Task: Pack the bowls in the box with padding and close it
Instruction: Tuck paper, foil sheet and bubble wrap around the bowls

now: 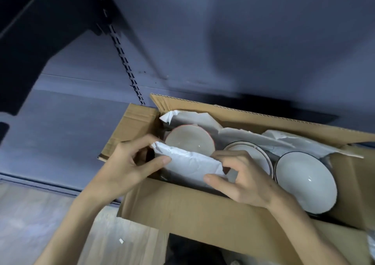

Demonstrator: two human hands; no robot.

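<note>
An open cardboard box [182, 210] holds three white bowls side by side: a red-rimmed bowl [188, 138] at the left, a dark-rimmed bowl [255, 153] in the middle, partly hidden by my right hand, and a larger dark-rimmed bowl [306, 181] at the right. White packing paper [249, 136] lines the far side behind them. Both hands hold a folded white paper sheet [188, 163] at the box's near left, in front of the red-rimmed bowl. My left hand [125, 167] pinches its left end. My right hand [243, 179] grips its right end.
The box's left flap [129, 128] and far flap [263, 116] stand open. A dark blue wall and shelf rail [125, 61] rise behind. A light wooden surface [121, 242] lies below the box, with a small white scrap [121, 241] on it.
</note>
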